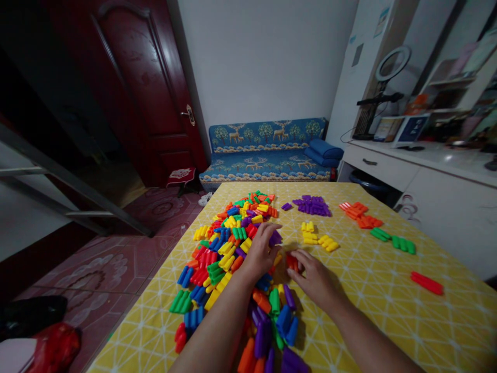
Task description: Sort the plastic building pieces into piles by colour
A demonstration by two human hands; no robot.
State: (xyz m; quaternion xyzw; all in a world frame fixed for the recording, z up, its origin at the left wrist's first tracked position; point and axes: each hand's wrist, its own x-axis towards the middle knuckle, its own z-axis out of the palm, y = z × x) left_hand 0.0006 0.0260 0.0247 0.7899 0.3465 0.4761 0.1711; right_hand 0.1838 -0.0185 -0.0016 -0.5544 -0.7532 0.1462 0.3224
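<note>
My left hand (261, 254) is at the right side of a mixed heap of plastic blocks (229, 234), its fingers and thumb closed around a purple block (275, 238). Just right of it, my right hand (315, 275) grips a red-orange block (292, 262) close to the tabletop, partly hidden by the fingers. Ribbed pieces in red, yellow, green, blue, orange and purple make up the heap, which runs towards me under my left forearm.
Sorted by colour on the yellow patterned tablecloth (349, 316) lie purple blocks (311, 205), yellow blocks (318, 238), orange blocks (359, 214), green blocks (403, 244) and a red block (427, 283). Beyond the table stands a blue sofa (264, 163); a white cabinet (435, 207) is at right.
</note>
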